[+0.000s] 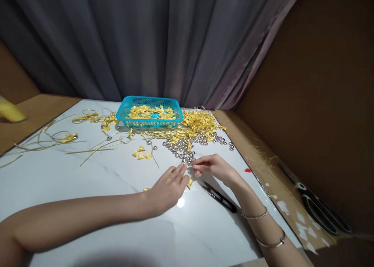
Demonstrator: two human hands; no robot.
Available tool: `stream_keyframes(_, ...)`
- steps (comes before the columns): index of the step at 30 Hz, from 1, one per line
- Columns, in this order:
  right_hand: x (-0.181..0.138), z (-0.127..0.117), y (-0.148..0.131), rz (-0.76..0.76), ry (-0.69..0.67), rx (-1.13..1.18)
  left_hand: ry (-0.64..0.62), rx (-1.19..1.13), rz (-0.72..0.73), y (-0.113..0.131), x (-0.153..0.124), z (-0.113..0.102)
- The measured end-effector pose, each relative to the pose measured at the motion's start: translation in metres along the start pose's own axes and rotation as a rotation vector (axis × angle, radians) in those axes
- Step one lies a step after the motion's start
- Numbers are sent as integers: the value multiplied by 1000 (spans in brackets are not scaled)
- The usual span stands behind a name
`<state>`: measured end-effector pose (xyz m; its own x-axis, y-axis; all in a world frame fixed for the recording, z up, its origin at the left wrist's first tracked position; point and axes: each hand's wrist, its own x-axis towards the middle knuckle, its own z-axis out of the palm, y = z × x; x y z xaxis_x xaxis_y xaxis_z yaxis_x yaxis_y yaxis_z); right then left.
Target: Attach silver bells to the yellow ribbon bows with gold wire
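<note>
Silver beads [187, 156]: likely light, slippery; we'd pinch sides.
Right fingers [202, 161]: nearly closed; hold hidden.
Left fingers [174, 175]: half open; hold hidden.

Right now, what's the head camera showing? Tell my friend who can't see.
A person's left hand and right hand are close together beside small silvery pieces on a white tabletop. A blue basket of yellow bows stands beyond, and black snips lie near the right hand.
</note>
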<state>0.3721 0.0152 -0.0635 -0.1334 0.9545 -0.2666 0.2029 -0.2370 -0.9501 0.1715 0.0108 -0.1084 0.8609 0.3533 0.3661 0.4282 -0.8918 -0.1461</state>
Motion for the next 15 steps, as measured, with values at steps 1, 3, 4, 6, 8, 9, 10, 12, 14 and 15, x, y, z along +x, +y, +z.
stream_keyframes(1, 0, -1, 0, 11, -16, 11, 16, 11, 5, 0, -1, 1)
stream_keyframes(3, 0, -2, 0, 13, -34, 24, 56, 32, 17, 1, -1, 1)
stream_keyframes(4, 1, -2, 1, 6, -34, 25, 73, 41, 26, 2, -1, 1)
stream_keyframes(6, 2, -1, 4, -18, -12, 19, 85, 45, 46, 2, -2, 2)
stream_keyframes(8, 4, 1, 7, -38, 20, 13, 74, 32, 62, 2, -2, 2)
stream_keyframes(9, 5, 3, 8, -47, 37, 9, 62, 23, 63, 2, -3, 2)
stream_keyframes(10, 5, 4, 9, -59, 55, 5, 51, 13, 62, 2, -3, 2)
stream_keyframes(12, 6, 8, 10, -97, 115, -17, 32, -6, 58, 2, -3, 2)
stream_keyframes(14, 5, 11, 10, -149, 204, -60, 19, -20, 60, 1, -3, 2)
stream_keyframes(15, 4, 14, 10, -183, 251, -117, 17, -21, 60, 0, -3, 2)
